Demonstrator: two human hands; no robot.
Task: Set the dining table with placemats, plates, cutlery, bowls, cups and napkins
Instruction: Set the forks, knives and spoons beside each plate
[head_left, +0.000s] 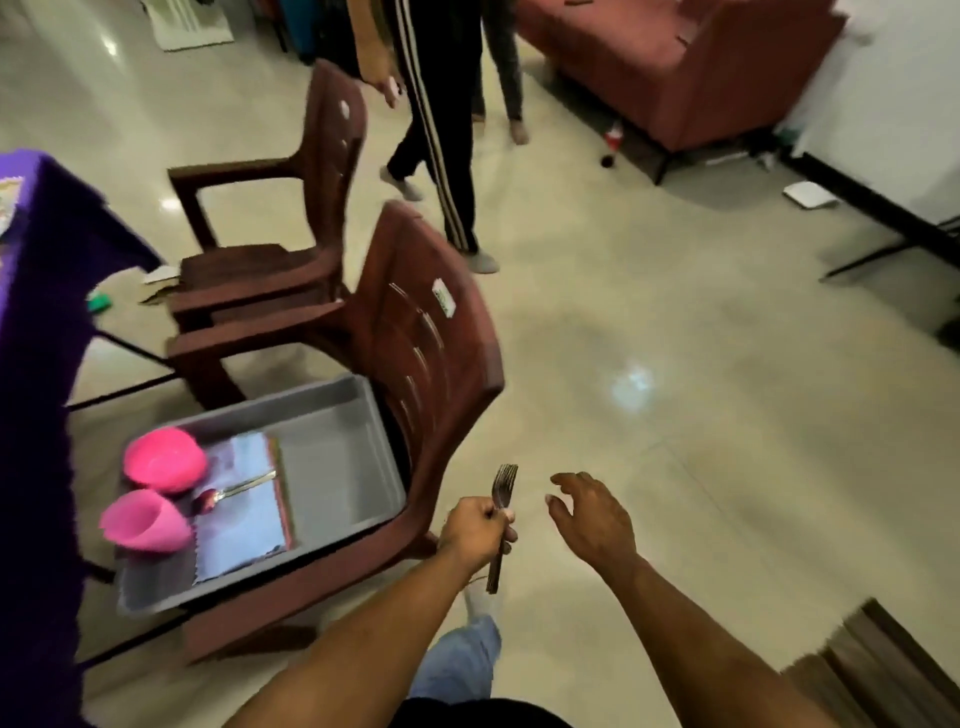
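Left hand (475, 532) grips forks (503, 512) just right of the chair (431, 353); right hand (592, 519) further right, fingers loosely spread, holding nothing.

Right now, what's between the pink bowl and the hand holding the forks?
In the head view, the spoon on cloth napkins, the grey tub's wall and the chair's backrest.

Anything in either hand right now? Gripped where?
Left hand grips forks around the handles just below the tines, tines up. Right hand is open and holds nothing.
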